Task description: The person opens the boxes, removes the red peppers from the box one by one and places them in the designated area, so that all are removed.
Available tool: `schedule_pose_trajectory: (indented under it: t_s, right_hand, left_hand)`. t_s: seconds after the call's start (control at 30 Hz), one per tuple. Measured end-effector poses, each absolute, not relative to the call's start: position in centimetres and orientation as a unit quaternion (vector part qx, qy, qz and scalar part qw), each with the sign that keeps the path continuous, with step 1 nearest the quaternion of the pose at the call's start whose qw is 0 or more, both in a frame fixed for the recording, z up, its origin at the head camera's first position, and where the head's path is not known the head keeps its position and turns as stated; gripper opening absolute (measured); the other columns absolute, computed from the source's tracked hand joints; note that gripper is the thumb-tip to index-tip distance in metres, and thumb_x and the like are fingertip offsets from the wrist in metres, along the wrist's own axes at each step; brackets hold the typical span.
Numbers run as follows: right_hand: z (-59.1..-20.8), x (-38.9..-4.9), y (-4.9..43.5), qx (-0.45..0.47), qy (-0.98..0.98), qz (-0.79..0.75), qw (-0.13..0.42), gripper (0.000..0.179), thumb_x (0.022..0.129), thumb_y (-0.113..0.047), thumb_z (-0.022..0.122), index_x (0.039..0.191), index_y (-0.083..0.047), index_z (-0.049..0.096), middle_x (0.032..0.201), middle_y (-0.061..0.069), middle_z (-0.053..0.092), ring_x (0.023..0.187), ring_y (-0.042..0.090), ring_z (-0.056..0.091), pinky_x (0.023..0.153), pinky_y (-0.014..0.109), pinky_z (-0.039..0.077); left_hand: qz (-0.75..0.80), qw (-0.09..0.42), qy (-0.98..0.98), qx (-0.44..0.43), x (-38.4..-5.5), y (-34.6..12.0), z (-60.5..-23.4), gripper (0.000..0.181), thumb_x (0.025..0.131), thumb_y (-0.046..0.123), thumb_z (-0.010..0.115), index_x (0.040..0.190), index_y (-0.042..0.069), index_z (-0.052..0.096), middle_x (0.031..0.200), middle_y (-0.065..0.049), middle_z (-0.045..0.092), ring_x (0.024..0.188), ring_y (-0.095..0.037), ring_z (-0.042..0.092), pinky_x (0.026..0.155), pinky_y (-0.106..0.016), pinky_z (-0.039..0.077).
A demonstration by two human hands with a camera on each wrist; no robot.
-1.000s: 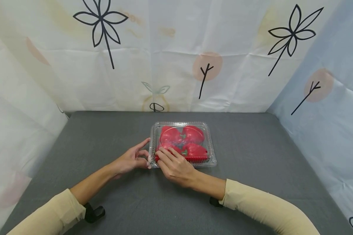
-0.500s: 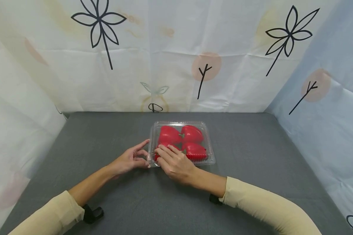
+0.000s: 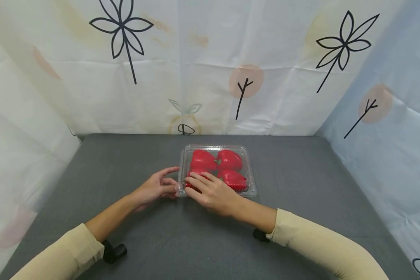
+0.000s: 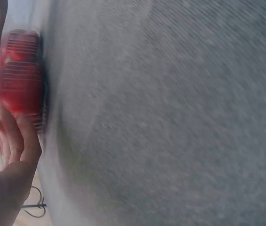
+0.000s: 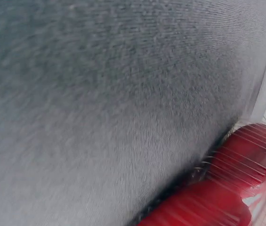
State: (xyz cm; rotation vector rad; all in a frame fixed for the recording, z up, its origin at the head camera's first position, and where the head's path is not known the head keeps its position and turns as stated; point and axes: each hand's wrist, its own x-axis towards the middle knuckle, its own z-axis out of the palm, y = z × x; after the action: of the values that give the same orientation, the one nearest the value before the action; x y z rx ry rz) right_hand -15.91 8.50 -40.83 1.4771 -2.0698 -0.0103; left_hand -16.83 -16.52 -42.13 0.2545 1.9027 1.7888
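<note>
A clear plastic clamshell box (image 3: 252,188) sits on the grey table, lid down, with several red bell peppers (image 3: 230,160) inside; green stems show through the lid. My left hand (image 3: 156,186) is at the box's left side, index finger stretched along the edge and thumb near the front left corner. In the left wrist view its fingers (image 4: 28,141) lie against the ribbed side wall. My right hand (image 3: 213,194) rests over the lid's front left part, fingers spread and lightly bent, covering part of one pepper. The right wrist view shows the ribbed wall and peppers (image 5: 245,153) up close.
A grey cloth-covered table (image 3: 301,186) surrounds the box. Behind it hangs a white printed curtain (image 3: 210,89), with more curtain at both sides. Black straps (image 3: 114,252) show at both wrists, below cream sleeves (image 3: 322,241).
The right hand has shifted slightly right and its fingers are more spread over the lid. Glare on the lid has faded since a second ago. The left hand keeps its place at the box's side.
</note>
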Motion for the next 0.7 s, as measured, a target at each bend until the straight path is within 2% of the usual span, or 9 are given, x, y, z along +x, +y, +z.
schedule_pose_trajectory:
  t_s: [0.2,0.5,0.7]
  right_hand:
    - [-40.2,-15.9,10.2,0.541,-0.798,-0.006,0.267,0.067,0.076,-0.030,0.086,0.135,-0.012,0.059,0.135,0.010,0.060,0.127,0.026,0.055,0.100,0.044,0.048]
    - [-39.9,-16.1,13.5,0.478,-0.838,0.032,0.262,0.073,0.077,-0.029,0.083,0.141,-0.009,0.054,0.138,0.015,0.058,0.128,0.031,0.055,0.099,0.050,0.048]
    - [-39.9,-15.9,15.6,0.406,-0.880,0.040,0.244,0.084,0.075,-0.036,0.082,0.145,-0.007,0.048,0.142,0.019,0.052,0.130,0.037,0.050,0.098,0.058,0.045]
  left_hand:
    - [0.655,0.262,0.701,0.105,-16.7,-16.4,-41.8,0.079,0.095,0.005,0.064,0.157,0.006,0.015,0.094,-0.008,0.067,0.085,-0.023,0.065,0.087,-0.038,0.055]
    - [0.656,0.268,0.698,0.106,-16.7,-16.6,-41.8,0.079,0.094,0.004,0.064,0.157,0.008,0.016,0.095,-0.008,0.066,0.084,-0.018,0.065,0.084,-0.036,0.056]
    - [0.652,0.270,0.701,0.102,-16.7,-16.5,-41.6,0.078,0.094,0.003,0.063,0.157,0.009,0.016,0.097,-0.014,0.066,0.083,-0.019,0.065,0.083,-0.037,0.056]
